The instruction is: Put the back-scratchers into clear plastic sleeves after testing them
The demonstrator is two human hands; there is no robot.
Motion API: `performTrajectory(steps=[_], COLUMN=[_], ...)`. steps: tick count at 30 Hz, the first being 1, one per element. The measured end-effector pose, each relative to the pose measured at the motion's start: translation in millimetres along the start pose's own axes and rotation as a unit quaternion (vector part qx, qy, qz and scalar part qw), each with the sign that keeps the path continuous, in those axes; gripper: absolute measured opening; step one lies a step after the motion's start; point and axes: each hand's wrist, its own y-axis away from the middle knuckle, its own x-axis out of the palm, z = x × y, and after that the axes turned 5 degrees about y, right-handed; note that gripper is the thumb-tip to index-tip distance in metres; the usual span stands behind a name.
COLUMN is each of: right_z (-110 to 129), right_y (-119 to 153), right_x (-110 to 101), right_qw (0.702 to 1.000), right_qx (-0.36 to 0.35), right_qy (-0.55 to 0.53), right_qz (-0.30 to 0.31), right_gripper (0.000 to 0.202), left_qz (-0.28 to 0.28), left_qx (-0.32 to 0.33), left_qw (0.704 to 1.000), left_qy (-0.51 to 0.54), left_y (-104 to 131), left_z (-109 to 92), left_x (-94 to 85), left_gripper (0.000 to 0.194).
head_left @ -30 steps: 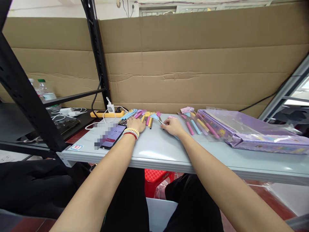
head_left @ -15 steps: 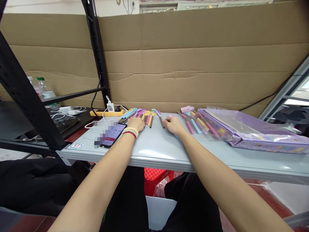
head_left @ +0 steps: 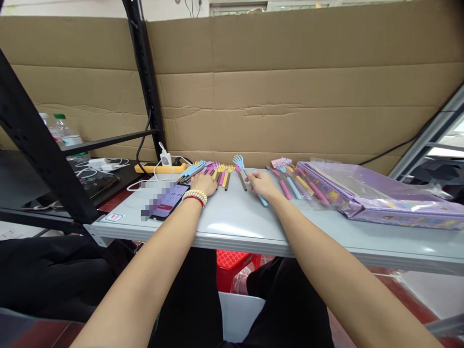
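Note:
My right hand (head_left: 261, 183) is closed around a light-blue back scratcher (head_left: 239, 161). Its claw head points away from me, with the blue handle end below my palm. Just left of it lies a back scratcher with a pink claw and a dark handle (head_left: 242, 181). Flat over the handles of several back scratchers (head_left: 221, 170) in yellow, pink, purple and blue rests my left hand (head_left: 203, 183), its fingers partly hidden. A phone (head_left: 170, 203) lies by my left wrist, its screen lit.
Bagged back scratchers (head_left: 295, 186) lie right of my right hand, beside a purple box (head_left: 402, 212). A yellow power strip (head_left: 161, 167) with white cables sits at the back left. Cardboard (head_left: 271, 87) walls the grey table's (head_left: 232, 227) rear; a black shelf post (head_left: 145, 72) stands left.
The blue back scratcher in my right hand has turned, so its claw now faces me with the prongs spread in view. My left hand has stayed in place.

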Motion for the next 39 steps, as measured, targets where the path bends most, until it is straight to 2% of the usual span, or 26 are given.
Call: performTrajectory(steps=[16, 22, 26, 28, 30, 34, 36, 39], right_z=[-4, -11, -9, -6, -4, -2, -2, -1], right_y=[-2, -8, -7, -4, -2, 1, 1, 1], right_x=[2, 5, 3, 1, 0, 0, 1, 3], right_qw=[1.0, 0.996, 0.984, 0.973, 0.959, 0.937, 0.936, 0.942], right_qx=[-0.015, -0.027, -0.007, -0.01, -0.029, -0.066, -0.065, -0.052], right_qy=[0.016, -0.088, -0.178, -0.226, -0.273, -0.327, -0.33, -0.318], right_qz=[0.007, 0.018, 0.023, 0.042, 0.066, 0.1, 0.106, 0.092], right_gripper=[0.024, 0.025, 0.032, 0.036, 0.039, 0.041, 0.037, 0.024], left_qz=[0.003, -0.032, -0.057, -0.078, -0.085, -0.019, 0.002, -0.01], left_qx=[-0.006, -0.013, -0.006, 0.029, 0.104, 0.27, 0.295, 0.261], left_qw=[1.0, 0.998, 0.996, 0.992, 0.981, 0.94, 0.933, 0.946], left_qy=[0.01, 0.047, 0.066, 0.095, 0.139, 0.206, 0.206, 0.192], left_y=[0, 3, 3, 5, 9, 20, 22, 20], left_z=[1, -2, -3, -6, -10, -21, -24, -24], left_x=[1.8, -1.5, -2.4, -4.8, -8.2, -12.9, -12.1, -8.4], left_gripper=[0.05, 0.064, 0.06, 0.056, 0.055, 0.052, 0.044, 0.033])
